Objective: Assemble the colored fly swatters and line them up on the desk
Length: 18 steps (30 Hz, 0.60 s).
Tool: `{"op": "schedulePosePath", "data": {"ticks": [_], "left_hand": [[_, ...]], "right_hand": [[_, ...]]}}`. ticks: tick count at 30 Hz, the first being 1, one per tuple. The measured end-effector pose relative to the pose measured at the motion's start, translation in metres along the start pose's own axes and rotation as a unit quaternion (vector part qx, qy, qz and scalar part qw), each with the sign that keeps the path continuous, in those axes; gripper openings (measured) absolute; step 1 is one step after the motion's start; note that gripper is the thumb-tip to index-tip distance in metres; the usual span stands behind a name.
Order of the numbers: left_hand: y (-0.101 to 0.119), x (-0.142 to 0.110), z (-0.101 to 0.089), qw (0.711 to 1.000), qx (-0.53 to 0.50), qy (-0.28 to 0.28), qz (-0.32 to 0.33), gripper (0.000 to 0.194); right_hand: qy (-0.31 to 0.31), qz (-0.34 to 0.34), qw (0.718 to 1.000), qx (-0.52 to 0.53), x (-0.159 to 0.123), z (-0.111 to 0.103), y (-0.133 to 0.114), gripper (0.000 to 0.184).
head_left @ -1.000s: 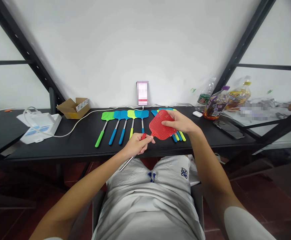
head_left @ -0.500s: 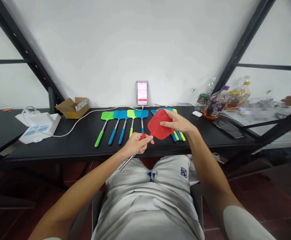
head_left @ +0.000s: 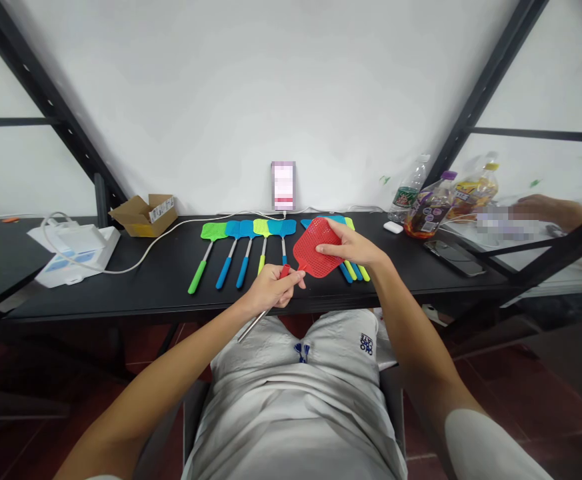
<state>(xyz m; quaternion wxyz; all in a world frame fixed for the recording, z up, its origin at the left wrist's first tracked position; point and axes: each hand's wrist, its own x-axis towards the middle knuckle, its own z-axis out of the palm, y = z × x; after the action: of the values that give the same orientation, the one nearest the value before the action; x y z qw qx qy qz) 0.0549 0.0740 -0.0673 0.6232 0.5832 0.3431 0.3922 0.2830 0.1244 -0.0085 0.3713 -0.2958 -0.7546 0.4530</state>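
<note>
I can't make out the blurred item point(head_left: 501, 223) beneath a co-worker's hand point(head_left: 535, 208). The red fly swatter point(head_left: 315, 248) hides the tops of some of the other swatters point(head_left: 225, 267) lying on the black table point(head_left: 95, 300). My left hand point(head_left: 271, 290) is clamped around the swatter's red grip and steel shaft, just below the mesh, while my right hand point(head_left: 348, 245) closes on the mesh head.

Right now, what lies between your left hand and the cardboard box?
In the head view, blue and green fly swatters lie on the desk, then a white cable.
</note>
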Motion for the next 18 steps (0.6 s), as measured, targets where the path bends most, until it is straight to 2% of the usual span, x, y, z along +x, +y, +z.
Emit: {"op": "schedulePosePath", "data": {"ticks": [5, 11, 15, 18], "left_hand": [[0.003, -0.002, 0.000, 0.999, 0.043, 0.007, 0.006, 0.046], [0.009, -0.006, 0.000, 0.998, 0.053, -0.015, 0.006, 0.037], [0.005, -0.005, -0.001, 0.998, 0.049, -0.025, 0.016, 0.035], [0.001, -0.003, -0.002, 0.999, 0.021, -0.022, 0.015, 0.035]], "right_hand": [[0.021, 0.036, 0.999, -0.032, 0.000, 0.000, -0.004, 0.047], [0.015, 0.025, 1.000, -0.009, 0.000, -0.008, -0.004, 0.044], [0.006, 0.039, 0.999, 0.008, 0.001, -0.011, 0.001, 0.047], [0.016, 0.017, 1.000, 0.000, 0.001, -0.009, 0.002, 0.049]]}}
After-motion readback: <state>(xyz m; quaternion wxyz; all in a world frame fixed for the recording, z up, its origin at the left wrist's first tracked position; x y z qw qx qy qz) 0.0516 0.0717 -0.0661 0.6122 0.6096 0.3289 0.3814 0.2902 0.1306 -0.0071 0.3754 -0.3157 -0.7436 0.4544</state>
